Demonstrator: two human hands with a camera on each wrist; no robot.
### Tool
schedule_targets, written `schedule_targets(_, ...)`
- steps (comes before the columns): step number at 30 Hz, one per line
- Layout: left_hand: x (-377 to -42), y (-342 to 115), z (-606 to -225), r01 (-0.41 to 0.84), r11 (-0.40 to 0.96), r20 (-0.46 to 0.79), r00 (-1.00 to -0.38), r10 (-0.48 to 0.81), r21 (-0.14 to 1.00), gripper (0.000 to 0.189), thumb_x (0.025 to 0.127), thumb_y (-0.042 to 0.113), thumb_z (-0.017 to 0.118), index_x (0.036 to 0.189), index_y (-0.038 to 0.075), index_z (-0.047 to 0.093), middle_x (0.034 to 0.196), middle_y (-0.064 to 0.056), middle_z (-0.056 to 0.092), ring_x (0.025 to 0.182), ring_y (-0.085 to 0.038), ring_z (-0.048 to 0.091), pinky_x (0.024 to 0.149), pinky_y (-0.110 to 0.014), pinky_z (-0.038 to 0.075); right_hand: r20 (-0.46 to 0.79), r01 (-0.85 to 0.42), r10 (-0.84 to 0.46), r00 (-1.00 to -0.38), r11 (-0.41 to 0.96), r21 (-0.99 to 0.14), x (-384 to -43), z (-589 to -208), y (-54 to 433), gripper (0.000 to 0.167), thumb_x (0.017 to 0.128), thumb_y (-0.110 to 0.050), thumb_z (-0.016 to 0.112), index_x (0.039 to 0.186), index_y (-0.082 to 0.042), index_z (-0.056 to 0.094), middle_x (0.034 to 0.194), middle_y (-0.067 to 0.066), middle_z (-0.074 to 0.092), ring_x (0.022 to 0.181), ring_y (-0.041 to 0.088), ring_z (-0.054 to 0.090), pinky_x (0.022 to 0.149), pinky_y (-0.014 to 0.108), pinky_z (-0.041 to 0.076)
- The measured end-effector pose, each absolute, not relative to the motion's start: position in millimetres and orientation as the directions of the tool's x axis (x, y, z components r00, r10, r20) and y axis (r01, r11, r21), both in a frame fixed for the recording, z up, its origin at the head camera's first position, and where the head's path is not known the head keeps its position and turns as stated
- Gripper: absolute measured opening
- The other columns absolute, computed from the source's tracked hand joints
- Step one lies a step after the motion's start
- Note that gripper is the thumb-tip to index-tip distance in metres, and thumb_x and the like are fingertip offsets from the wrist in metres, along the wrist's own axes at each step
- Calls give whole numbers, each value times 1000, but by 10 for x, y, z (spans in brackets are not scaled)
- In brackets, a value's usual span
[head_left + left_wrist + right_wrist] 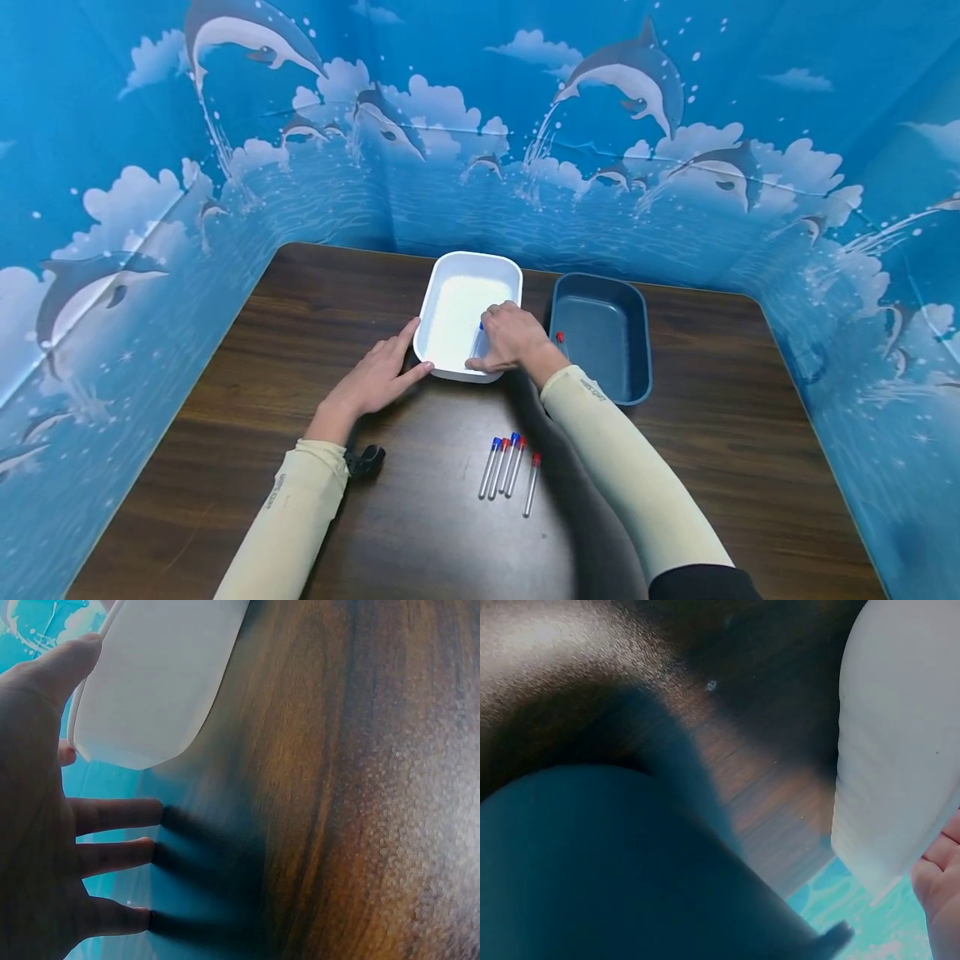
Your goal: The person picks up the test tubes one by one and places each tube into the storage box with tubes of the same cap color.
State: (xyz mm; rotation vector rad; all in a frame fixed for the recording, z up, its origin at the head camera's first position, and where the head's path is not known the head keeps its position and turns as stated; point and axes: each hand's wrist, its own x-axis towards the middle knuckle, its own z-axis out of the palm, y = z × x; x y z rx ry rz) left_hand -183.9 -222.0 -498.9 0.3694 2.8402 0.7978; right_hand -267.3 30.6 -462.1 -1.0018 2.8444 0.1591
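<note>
A white tray [429, 333] stands at the far middle of the table. My left hand [378, 372] rests against its near left corner, thumb and index finger at the rim. In the left wrist view, the other fingers [120, 856] stretch out straight beside the tray. My right hand [513, 337] reaches over the tray's near right side with curled fingers. It holds a clear test tube [477, 347] with a blue cap, partly hidden by the hand. The right wrist view shows the tray's outer wall [900, 742] and part of the hand [941, 877].
A dark blue-grey tray [609, 333] stands right of the white one, with a red-capped tube [561, 343] at its left side. Several test tubes [504, 468] with red or blue caps lie on the near table [420, 517]. A dolphin-print curtain [480, 192] surrounds the table.
</note>
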Motion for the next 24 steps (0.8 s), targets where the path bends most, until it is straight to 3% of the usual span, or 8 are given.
schedule_targets(24, -1835, -2215, -4978, 194, 821, -93, -954, 286, 536, 90, 92, 72, 38, 159, 26, 0, 157, -12, 30, 135, -34, 35, 107, -57, 30, -273, -650, -605, -748, 751, 116, -2774, -4689, 171, 82, 80, -75, 56, 129, -8, 59, 121, 8, 61, 109, 25, 53, 102, 39, 42)
